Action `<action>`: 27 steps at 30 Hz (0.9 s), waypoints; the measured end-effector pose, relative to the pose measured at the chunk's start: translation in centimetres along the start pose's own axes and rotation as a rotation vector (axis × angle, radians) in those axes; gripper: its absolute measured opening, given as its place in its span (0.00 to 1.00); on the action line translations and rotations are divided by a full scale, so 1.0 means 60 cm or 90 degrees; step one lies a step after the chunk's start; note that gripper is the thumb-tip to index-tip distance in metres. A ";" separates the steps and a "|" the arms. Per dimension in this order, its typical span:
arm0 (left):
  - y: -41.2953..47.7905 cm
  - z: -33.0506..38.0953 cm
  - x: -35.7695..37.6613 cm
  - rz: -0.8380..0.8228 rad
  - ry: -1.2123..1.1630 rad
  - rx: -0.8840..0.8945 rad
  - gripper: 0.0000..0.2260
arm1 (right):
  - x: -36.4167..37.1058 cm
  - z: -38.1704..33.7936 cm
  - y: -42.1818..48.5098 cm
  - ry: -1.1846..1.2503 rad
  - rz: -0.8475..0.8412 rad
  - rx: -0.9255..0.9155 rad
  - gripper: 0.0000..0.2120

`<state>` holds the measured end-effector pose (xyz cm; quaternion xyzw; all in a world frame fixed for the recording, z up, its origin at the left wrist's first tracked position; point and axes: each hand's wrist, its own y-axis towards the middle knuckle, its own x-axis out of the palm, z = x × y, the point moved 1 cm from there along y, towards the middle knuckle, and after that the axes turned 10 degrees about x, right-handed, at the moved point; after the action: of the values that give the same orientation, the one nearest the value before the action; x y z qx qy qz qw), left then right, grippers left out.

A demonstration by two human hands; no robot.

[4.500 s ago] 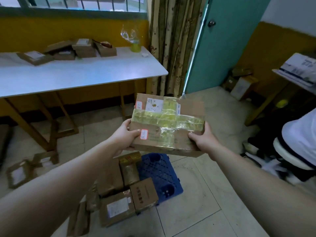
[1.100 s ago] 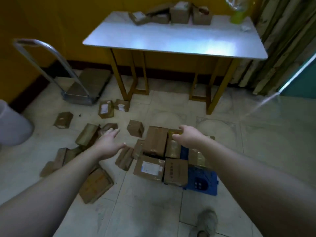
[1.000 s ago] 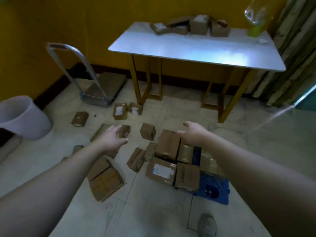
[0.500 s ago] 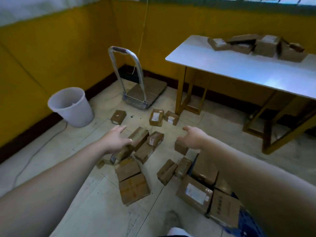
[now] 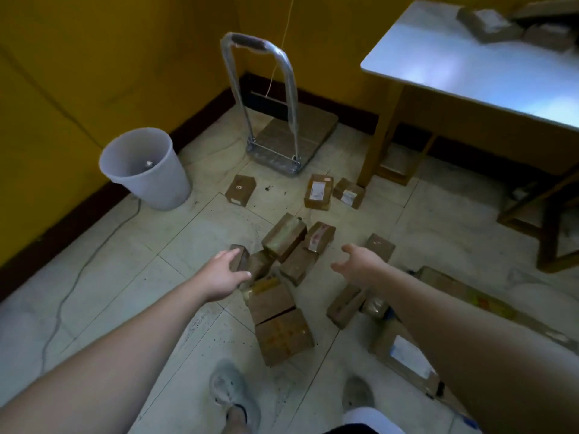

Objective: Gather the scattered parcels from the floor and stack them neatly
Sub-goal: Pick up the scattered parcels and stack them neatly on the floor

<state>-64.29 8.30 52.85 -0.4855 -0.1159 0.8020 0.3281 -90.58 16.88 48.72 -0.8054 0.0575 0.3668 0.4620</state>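
Observation:
Several brown cardboard parcels lie scattered on the tiled floor. A loose pile in the middle includes a taped parcel [image 5: 283,241] and a larger box [image 5: 283,336] nearest my feet. Three single parcels lie farther off, one [image 5: 240,189] near the bucket and two [image 5: 319,192] by the table leg. My left hand [image 5: 224,274] reaches out above the left side of the pile, fingers relaxed, holding nothing. My right hand [image 5: 360,266] hovers over the right side, fingers spread, empty. More parcels [image 5: 404,355] lie under my right forearm.
A folding hand trolley [image 5: 288,133] stands by the yellow wall. A white plastic bucket [image 5: 145,169] sits in the left corner, with a cable running along the floor. A white-topped table [image 5: 488,64] at the right carries a few parcels [image 5: 488,21]. My shoes [image 5: 233,393] show at the bottom.
The parcel I held 4.5 s ago is gone from my hands. My view has swung left and down towards the scattered pile; both empty hands stay stretched out over it.

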 end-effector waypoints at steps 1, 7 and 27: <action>0.019 -0.026 -0.005 -0.013 -0.004 -0.004 0.31 | 0.018 -0.015 0.010 0.011 -0.002 0.020 0.31; 0.146 -0.210 0.010 -0.097 -0.073 -0.071 0.31 | 0.161 -0.111 0.111 0.018 -0.057 0.085 0.31; 0.604 -0.623 0.613 -0.010 -0.421 -0.379 0.36 | 0.734 -0.003 0.758 0.111 -0.237 0.163 0.45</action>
<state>-58.87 -0.64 -10.02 -0.2756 -0.4438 0.8434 0.1254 -78.23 1.80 -11.51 -0.7654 -0.0065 0.1941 0.6136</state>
